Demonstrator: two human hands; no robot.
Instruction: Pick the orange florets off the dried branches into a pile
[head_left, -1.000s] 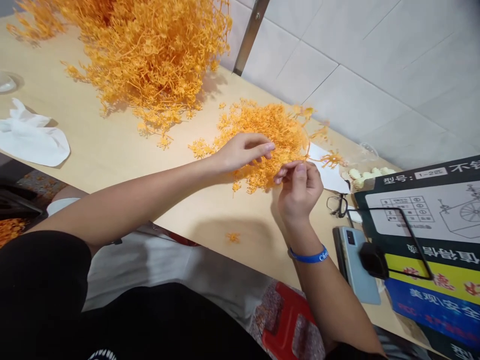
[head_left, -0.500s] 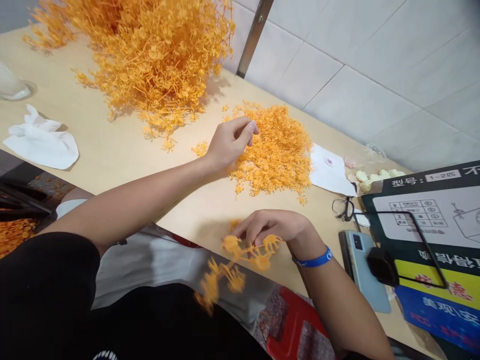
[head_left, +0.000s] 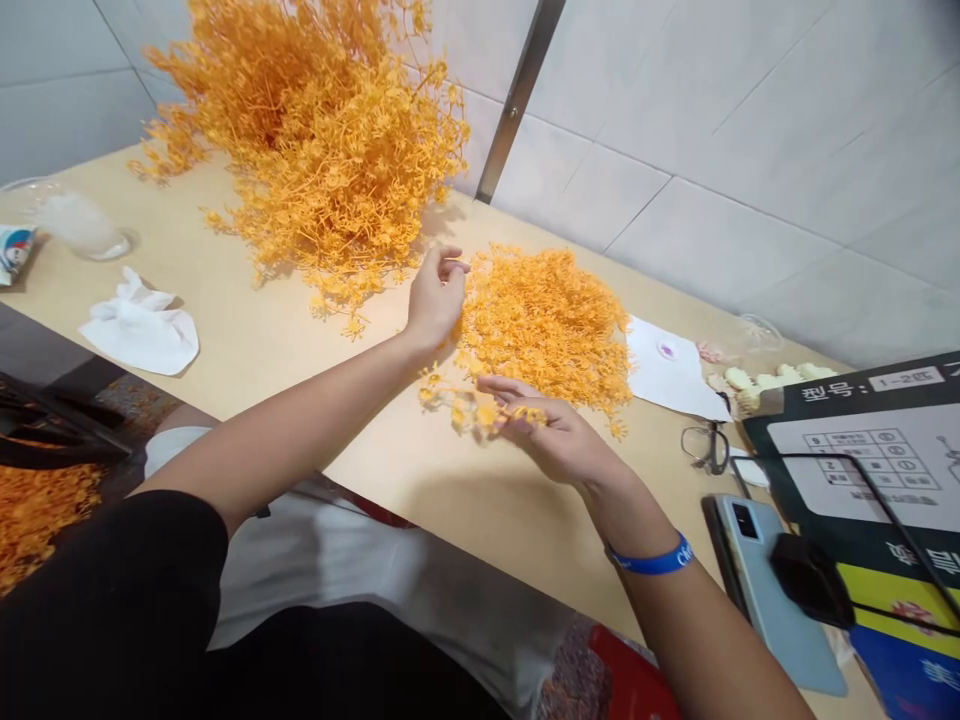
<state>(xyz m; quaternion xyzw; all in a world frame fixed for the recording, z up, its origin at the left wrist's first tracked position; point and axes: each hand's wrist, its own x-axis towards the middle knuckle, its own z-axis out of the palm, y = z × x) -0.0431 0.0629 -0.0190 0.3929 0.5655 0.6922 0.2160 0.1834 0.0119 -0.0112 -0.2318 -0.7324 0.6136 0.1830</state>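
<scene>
My right hand [head_left: 555, 432] is low over the table in front of the smaller heap of orange artificial flower sprigs [head_left: 544, 315]. Between its thumb and fingers is an orange flower sprig [head_left: 465, 405], which points left and is slightly blurred; the fingers on top are nearly straight. At the left edge of the same heap is my left hand [head_left: 436, 298], fingers loosely curled with a gap at the thumb, and no sprig shows in it. Behind it stands a large bushy pile of orange flower stems [head_left: 337, 150].
A crumpled white tissue [head_left: 142, 325] and a clear cup [head_left: 82, 222] are at the left. On the right are a white paper [head_left: 667, 365], eyeglasses [head_left: 705, 446], a pale blue phone [head_left: 795, 600] and a printed box [head_left: 870, 440]. A tiled wall [head_left: 675, 120] bounds the back.
My right hand has lifted its sprig from the table's front edge up toward the heap. My left hand has shifted left off the heap, its fingers loosening. The camera view has shifted too.
</scene>
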